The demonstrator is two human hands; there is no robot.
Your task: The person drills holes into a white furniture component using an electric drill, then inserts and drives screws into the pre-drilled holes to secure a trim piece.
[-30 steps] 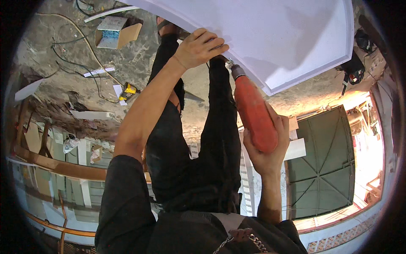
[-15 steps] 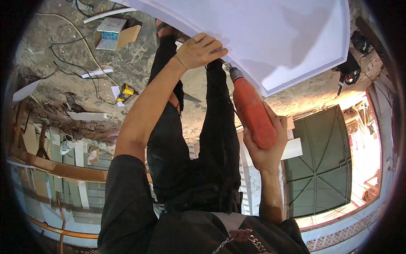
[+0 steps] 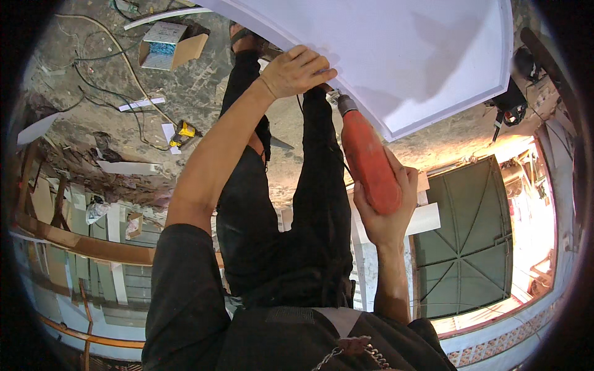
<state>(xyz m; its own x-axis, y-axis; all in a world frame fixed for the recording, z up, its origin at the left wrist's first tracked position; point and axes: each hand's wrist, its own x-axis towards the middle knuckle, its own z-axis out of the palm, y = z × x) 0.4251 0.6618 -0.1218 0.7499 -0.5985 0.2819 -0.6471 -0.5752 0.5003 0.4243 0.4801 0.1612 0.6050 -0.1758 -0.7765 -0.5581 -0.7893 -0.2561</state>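
Note:
My right hand (image 3: 390,207) is wrapped round the rear of a red power drill (image 3: 365,154). The drill's chuck end points away from me and meets the near edge of a large white panel (image 3: 402,55) with a raised rim. My left hand (image 3: 298,73) is closed over that same edge, just left of the chuck, with its fingers curled and the thumb toward the drill. The drill's bit and the spot it touches are too small to make out clearly.
An opened box of small blue pieces (image 3: 164,48) lies on the rough floor at far left, near cables (image 3: 127,62) and white strips. A yellow-and-black tool (image 3: 184,131) rests nearer. At far right is a black tool (image 3: 512,108); a green metal gate (image 3: 464,235) stands at right.
The view has shifted very slightly. My left hand sits a little farther right and up; the drill and right hand keep nearly the same place against the panel.

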